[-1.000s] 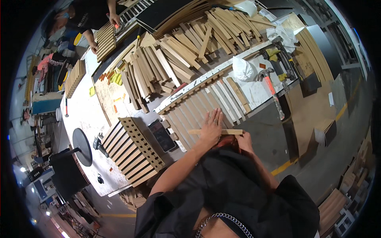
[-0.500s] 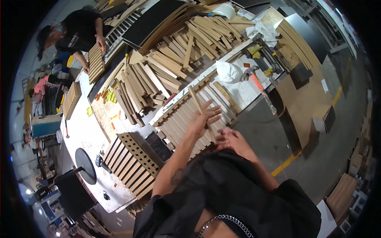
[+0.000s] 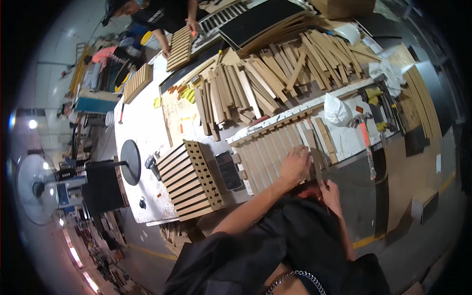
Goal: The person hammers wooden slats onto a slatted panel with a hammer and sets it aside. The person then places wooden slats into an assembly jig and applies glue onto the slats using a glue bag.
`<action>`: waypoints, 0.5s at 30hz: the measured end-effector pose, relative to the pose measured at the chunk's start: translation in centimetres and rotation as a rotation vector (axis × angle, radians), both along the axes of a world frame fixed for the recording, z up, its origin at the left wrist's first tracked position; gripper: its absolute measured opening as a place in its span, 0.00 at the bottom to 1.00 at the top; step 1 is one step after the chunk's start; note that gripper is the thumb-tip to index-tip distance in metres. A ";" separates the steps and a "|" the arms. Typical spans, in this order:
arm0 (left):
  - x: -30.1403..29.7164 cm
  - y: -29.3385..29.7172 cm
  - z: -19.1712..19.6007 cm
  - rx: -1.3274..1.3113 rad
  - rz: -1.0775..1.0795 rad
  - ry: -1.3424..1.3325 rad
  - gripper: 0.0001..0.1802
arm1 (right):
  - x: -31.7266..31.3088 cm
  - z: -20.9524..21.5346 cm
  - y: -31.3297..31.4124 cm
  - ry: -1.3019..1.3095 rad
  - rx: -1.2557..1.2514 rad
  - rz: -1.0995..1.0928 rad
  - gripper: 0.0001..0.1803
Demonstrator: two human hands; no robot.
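A row of light wooden slats [image 3: 268, 150] lies side by side on the workbench in front of me. My left hand [image 3: 295, 165] rests flat on the right part of that row, fingers spread. A single darker slat [image 3: 316, 160] lies along the row's right end, parallel to the others. My right hand [image 3: 332, 192] is at the bench's near edge, pinching this slat's lower end. Both forearms come up from my black top at the lower edge.
A white bag [image 3: 337, 110] and an orange-handled hammer [image 3: 366, 142] lie right of the row. Loose slats [image 3: 255, 88] are piled behind it. A finished slatted panel [image 3: 189, 179] sits to the left. Another person [image 3: 162, 12] handles a panel [image 3: 179, 46] at the far end.
The slat I held crosswise over the row a second ago swung upright and now lies in line at the row's right end. My left hand moved onto the row.
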State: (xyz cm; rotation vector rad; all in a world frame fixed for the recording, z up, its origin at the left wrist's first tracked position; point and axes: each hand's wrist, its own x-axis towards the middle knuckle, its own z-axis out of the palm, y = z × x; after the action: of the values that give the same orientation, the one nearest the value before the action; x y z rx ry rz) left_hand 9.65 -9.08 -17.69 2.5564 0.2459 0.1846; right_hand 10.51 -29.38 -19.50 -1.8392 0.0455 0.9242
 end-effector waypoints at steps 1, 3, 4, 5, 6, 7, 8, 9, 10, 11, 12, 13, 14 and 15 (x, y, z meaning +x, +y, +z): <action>0.0 -0.4 -0.8 0.069 -0.054 0.091 0.27 | -0.1 -0.9 -0.4 -0.069 -0.033 0.039 0.13; -0.2 -0.3 -2.5 0.134 -0.096 0.037 0.30 | 0.2 -0.5 -0.6 -0.245 -0.067 0.115 0.11; -0.4 -0.1 -3.5 0.202 -0.141 -0.017 0.33 | 0.2 0.3 0.1 -0.187 -0.073 0.136 0.11; -0.6 0.1 -4.7 0.210 -0.151 0.029 0.35 | 0.4 0.1 0.3 -0.190 -0.093 0.170 0.11; -0.7 0.2 -5.5 0.215 -0.160 0.076 0.37 | 0.4 -1.0 0.2 -0.185 -0.108 0.173 0.10; -1.1 0.9 -5.3 0.267 -0.181 0.088 0.37 | 0.8 -0.5 0.6 -0.175 -0.082 0.203 0.11; -1.2 1.3 -5.1 0.323 -0.203 0.101 0.37 | 0.8 -0.2 0.7 -0.157 -0.038 0.210 0.12; -0.9 1.0 -4.6 0.312 -0.198 0.099 0.37 | 1.1 -0.5 0.6 -0.117 -0.029 0.213 0.13; -0.5 0.7 -4.2 0.339 -0.224 0.106 0.38 | 1.5 -0.7 0.3 -0.077 -0.017 0.217 0.14; -0.6 1.1 -3.8 0.381 -0.249 0.119 0.38 | 1.8 -0.7 0.4 -0.074 -0.010 0.225 0.14; -0.6 1.2 -3.8 0.390 -0.241 0.126 0.38 | 2.2 -0.7 0.2 0.019 -0.006 0.217 0.15; -0.7 1.0 -3.8 0.350 -0.254 0.124 0.37 | 2.6 -0.8 0.1 0.113 0.000 0.209 0.16; -0.7 0.9 -3.8 0.311 -0.268 0.119 0.36 | 2.5 -0.7 0.2 0.113 0.012 0.214 0.16; -0.8 0.9 -3.8 0.397 -0.267 0.128 0.40 | 2.3 -0.9 0.3 0.131 0.040 0.153 0.16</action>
State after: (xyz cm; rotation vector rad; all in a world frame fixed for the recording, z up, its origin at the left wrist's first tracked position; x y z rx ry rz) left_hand 8.87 -8.14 -21.48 2.9654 -0.0985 -0.0376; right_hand 12.86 -29.13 -20.39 -1.7614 -0.0337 1.1438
